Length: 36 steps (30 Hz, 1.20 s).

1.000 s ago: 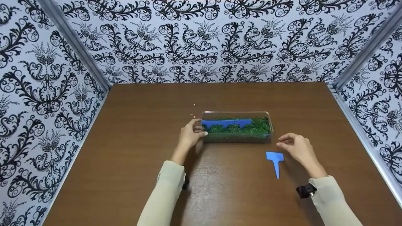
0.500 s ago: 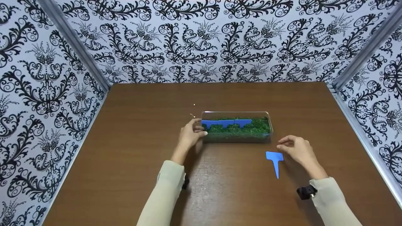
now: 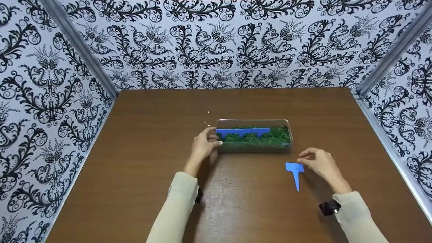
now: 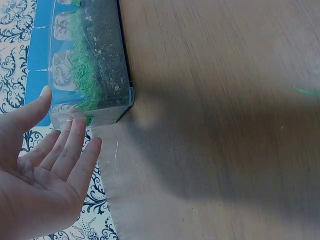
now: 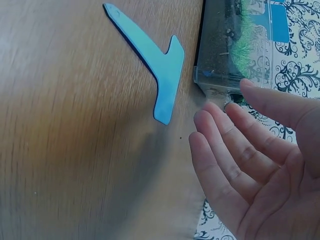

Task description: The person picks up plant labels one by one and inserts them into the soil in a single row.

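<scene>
A clear rectangular container holds dark soil and green grass. Blue T-shaped plant labels stand in a row in it, from its left end to past the middle. My left hand rests at the container's left end; in the left wrist view its fingers look nearly straight against the end wall, thumb by the rim. Another blue plant label lies on the table, its point toward me. My right hand is just right of this label's head, fingers loosely bent with nothing between them.
The brown wooden table is bounded by patterned walls with metal corner strips. Small pale specks lie left of the container. A green strand shows on the table in the left wrist view.
My right hand has lowered slightly toward the head of the loose plant label. My left hand and the container stay in place.
</scene>
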Tool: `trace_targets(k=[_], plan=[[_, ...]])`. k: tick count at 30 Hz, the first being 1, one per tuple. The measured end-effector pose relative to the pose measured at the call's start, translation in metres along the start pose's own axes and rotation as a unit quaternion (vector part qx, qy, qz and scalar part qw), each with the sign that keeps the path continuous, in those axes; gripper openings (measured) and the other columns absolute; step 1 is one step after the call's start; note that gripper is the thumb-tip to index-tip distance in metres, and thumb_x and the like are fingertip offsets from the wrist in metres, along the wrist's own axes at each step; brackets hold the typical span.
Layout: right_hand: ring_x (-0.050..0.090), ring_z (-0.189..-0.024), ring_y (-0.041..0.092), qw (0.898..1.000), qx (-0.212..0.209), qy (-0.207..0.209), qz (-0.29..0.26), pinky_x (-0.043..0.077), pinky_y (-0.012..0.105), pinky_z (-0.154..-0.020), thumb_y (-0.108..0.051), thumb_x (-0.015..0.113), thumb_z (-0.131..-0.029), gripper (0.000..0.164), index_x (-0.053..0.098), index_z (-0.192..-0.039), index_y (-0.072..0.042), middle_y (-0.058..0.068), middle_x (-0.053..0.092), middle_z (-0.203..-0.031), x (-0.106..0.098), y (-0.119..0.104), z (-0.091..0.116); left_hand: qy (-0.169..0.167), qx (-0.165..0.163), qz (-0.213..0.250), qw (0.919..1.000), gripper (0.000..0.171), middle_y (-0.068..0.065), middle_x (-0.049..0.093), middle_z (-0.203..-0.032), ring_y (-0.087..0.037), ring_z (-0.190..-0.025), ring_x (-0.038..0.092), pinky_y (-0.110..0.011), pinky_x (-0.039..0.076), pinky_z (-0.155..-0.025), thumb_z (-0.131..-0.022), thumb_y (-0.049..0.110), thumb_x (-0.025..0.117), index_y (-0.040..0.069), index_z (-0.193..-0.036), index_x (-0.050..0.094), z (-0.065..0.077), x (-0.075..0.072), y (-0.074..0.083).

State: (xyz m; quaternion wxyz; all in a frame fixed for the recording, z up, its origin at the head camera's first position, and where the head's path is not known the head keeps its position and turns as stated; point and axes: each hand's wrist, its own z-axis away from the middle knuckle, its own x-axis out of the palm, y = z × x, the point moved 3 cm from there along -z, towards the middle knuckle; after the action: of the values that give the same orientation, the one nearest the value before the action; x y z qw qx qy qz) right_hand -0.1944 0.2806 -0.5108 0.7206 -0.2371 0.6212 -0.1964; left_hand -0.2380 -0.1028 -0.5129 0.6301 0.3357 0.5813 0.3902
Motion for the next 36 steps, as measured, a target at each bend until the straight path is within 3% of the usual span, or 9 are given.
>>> trace_targets(k=[24, 36], plan=[[0.07, -0.071, 0.018, 0.999, 0.024, -0.04, -0.022, 0.051, 0.028, -0.062, -0.021, 0.07, -0.092, 0.026, 0.071, -0.109, -0.001, 0.015, 0.077, -0.096, 0.0062, 0.0048, 0.003, -0.004, 0.001, 0.005, 1.0, 0.059, -0.016, 0.074, -0.114, -0.027, -0.108, 0.072, -0.037, 0.056, -0.096, -0.085, 0.009, 0.078, 0.009, -0.139, 0.055, 0.0015, -0.0002, 0.0006], [0.069, -0.068, 0.015, 0.997, 0.036, -0.068, -0.021, 0.053, 0.027, -0.059, -0.024, 0.072, -0.091, 0.021, 0.073, -0.098, -0.004, 0.009, 0.076, -0.086, 0.009, 0.0092, 0.0054, 0.004, -0.005, -0.019, 0.9998, 0.059, -0.012, 0.075, -0.113, -0.024, -0.109, 0.072, -0.038, 0.056, -0.096, -0.085, 0.013, 0.079, 0.012, -0.139, 0.057, 0.0018, -0.0005, 0.0002]])
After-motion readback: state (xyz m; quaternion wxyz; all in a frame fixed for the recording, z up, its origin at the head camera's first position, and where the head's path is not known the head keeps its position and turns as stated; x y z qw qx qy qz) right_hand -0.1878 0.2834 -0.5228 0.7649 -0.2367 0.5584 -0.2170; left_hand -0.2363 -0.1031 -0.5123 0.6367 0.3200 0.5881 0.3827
